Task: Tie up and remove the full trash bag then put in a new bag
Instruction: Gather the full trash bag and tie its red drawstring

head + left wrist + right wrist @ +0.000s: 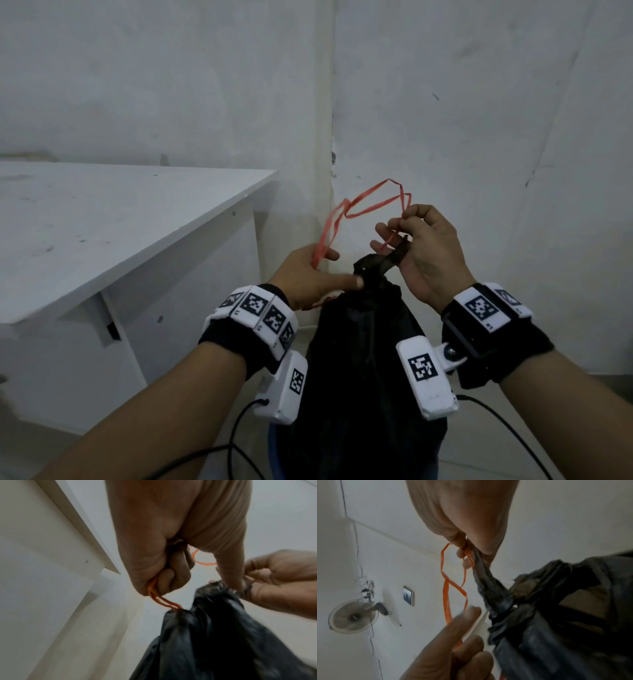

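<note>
The black bag stands between the person's two forearms, its top gathered into a twisted neck just under the fingers. The left hand has its fingers curled around the orange drawstring; the two strands come out below the fist and go into the bag hem close by. The left thumb is stretched out and touches the neck of the bag. The right hand pinches the tip of the neck and also the other end of the drawstring between thumb and fingers. The string makes a loose, twisted loop above both hands. A white worktop is left of the left fingers, well apart.
</note>
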